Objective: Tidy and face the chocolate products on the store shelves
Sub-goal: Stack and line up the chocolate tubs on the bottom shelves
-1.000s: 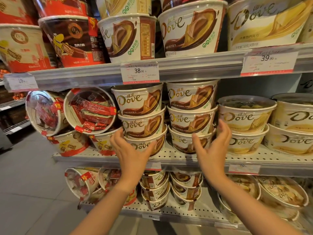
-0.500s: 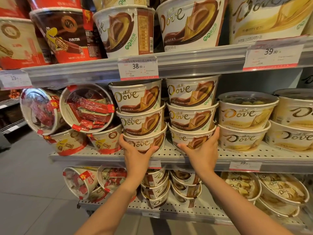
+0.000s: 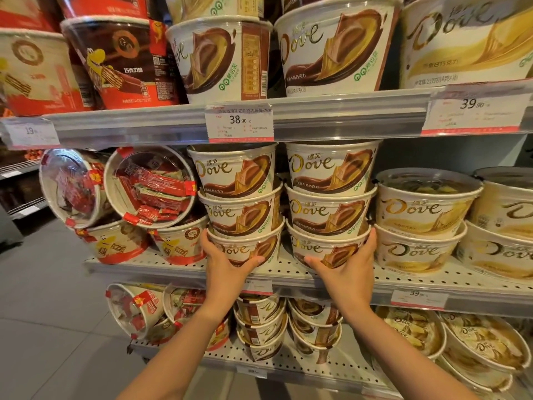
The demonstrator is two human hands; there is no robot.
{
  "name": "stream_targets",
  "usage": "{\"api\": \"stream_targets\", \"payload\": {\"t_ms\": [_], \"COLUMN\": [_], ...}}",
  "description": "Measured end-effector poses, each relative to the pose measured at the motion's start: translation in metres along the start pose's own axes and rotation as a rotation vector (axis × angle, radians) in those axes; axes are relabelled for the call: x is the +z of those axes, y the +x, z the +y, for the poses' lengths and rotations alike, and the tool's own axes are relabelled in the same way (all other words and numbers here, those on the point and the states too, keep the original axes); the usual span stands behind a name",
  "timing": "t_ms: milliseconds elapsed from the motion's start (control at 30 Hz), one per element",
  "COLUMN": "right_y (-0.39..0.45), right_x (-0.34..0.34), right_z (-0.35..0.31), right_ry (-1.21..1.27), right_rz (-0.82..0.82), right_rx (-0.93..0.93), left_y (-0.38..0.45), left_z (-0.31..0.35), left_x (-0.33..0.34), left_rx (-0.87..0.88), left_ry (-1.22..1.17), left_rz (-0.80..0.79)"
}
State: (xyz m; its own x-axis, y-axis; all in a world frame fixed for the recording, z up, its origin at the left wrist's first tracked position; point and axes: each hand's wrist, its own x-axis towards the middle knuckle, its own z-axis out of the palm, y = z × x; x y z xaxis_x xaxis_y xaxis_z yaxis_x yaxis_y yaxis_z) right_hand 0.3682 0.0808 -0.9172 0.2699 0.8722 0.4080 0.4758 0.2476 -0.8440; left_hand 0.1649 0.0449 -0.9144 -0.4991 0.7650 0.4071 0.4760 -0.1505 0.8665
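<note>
Squaring up two side-by-side stacks of brown Dove tubs on the middle shelf, one hand per stack. Left hand is a grip grasping the bottom left tub: fingers round its outer wall at 9 o'clock, thumb across the front low at 5 o'clock. Right hand mirrors it on the bottom right tub: fingers up the outer wall at 3 o'clock, thumb along the front base at 7 o'clock. Neither grip is released or clenched empty; both wrap a tub. Each tub sits at 12 o'clock from its wrist, so each hand is nearest its own stack, no crossing needed. Stack long axis runs vertical, 6 to 12, three tubs high, top rims just under the upper shelf rail. Logos point out at the camera; the left stack's faces look turned slightly toward 3 o'clock. Judgement: next move is a small twist or slide at the base, and the upper two tubs ride loose, so toppling forward is the risk. Cream Dove tubs sit just beside at 3 o'clock, red wafer tubs tipped over at 9 o'clock.
</note>
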Motion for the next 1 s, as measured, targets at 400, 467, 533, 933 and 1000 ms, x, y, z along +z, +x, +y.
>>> {"api": "stream_targets", "payload": {"t_ms": [400, 467, 533, 933, 1000], "right_y": [-0.003, -0.005, -0.007, -0.011, -0.011], "right_x": [0.005, 0.007, 0.008, 0.009, 0.008], "right_z": [0.004, 0.004, 0.002, -0.014, -0.019], "right_ry": [-0.012, -0.008, 0.007, -0.024, -0.049], "right_rz": [0.016, 0.021, 0.024, 0.011, -0.010], "right_rx": [-0.067, -0.057, -0.050, 0.013, 0.022], "left_y": [0.000, 0.001, 0.003, 0.014, 0.016], "left_z": [0.003, 0.002, -0.001, -0.024, -0.025], "left_x": [-0.008, -0.012, -0.019, -0.061, -0.076], "left_rx": [-0.033, -0.034, -0.025, -0.026, -0.038], "left_ry": [-0.002, -0.003, -0.013, -0.115, -0.167], "left_rz": [-0.072, -0.116, -0.187, -0.549, -0.587]}}
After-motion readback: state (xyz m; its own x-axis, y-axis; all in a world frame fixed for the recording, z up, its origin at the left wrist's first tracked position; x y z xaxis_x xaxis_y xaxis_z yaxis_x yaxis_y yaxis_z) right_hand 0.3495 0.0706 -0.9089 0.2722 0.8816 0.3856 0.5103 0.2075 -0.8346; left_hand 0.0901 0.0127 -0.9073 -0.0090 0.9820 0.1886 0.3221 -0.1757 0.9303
